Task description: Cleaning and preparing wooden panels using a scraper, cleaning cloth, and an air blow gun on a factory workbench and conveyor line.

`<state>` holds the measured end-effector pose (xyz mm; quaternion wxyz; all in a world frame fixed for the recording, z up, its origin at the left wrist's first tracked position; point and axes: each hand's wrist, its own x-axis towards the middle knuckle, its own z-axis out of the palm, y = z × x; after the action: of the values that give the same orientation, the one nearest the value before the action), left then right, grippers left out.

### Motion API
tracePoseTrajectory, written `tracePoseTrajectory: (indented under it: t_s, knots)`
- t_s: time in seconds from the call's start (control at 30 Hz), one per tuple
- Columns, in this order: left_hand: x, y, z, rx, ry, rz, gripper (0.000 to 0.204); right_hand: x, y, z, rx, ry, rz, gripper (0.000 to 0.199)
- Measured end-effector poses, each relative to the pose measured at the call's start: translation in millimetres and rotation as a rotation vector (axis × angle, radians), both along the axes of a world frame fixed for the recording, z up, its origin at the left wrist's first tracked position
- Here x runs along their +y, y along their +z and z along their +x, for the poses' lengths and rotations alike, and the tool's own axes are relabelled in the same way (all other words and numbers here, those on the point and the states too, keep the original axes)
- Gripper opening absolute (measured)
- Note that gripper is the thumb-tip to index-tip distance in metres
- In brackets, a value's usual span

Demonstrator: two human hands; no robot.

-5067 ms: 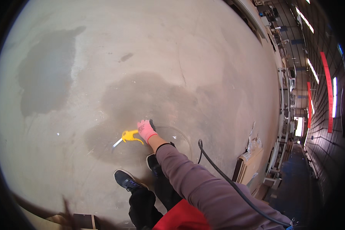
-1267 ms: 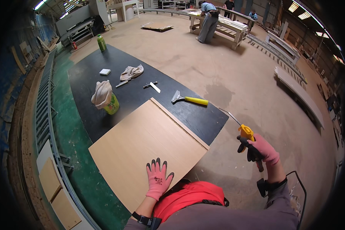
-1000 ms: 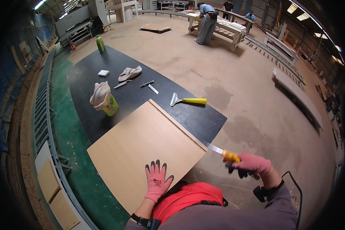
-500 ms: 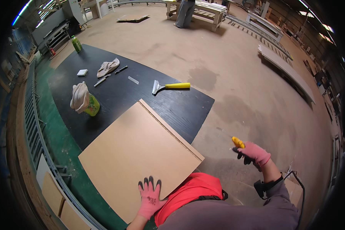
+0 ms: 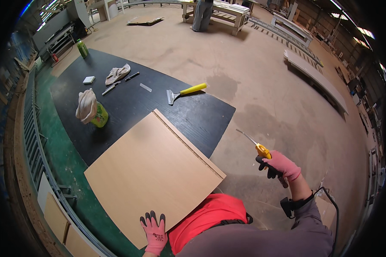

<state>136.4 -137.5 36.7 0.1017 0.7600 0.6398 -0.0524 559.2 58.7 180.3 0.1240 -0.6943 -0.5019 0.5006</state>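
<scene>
My left hand point(image 5: 154, 234), in a pink glove with black fingertips, lies flat with fingers spread on the near edge of a light wood-coloured board point(image 5: 146, 171). My right hand point(image 5: 278, 166), gloved alike, is closed around a yellow-handled tool point(image 5: 263, 150) with a long thin metal shaft. It is held out over the floor, right of the board and apart from it; the tool's exact kind I cannot make out. Beyond the board, a scraper point(image 5: 186, 92) with a yellow handle and wide metal head rests on the black tabletop point(image 5: 128, 100).
On the black top are a green bottle point(image 5: 101, 116) draped with a cloth point(image 5: 86, 106), another cloth point(image 5: 117, 74), two pen-like tools, a white block point(image 5: 88, 80) and a farther green bottle point(image 5: 82, 48). A black cord point(image 5: 335, 205) hangs by my right arm. Someone stands at a far workbench point(image 5: 227, 9).
My left hand has slid left and nearer along the board. The scraper's handle has swung away from me. The right hand's tool, smeared before, now shows its shaft sharply.
</scene>
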Motion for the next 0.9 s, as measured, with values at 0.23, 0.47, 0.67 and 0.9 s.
tracePoseTrajectory:
  t_s: [0.23, 0.47, 0.67, 0.9]
  knots:
    - [-3, -3, 2, 0.049, -0.037, 0.054, 0.054, -33, -8, -34, 0.154, 0.699, -0.499, 0.036]
    - [-4, 44, -1, 0.128, -0.050, 0.006, 0.056, -49, -22, -37, 0.078, 1.068, -0.488, 0.044]
    - [40, 218, -52, -0.150, -0.105, 0.135, 0.059, -14, 44, -59, -0.012, 0.905, -0.335, 0.036]
    - [137, 333, -93, -0.328, 0.288, 0.048, 0.044, 8, 32, -133, 0.348, 0.432, 0.076, 0.030]
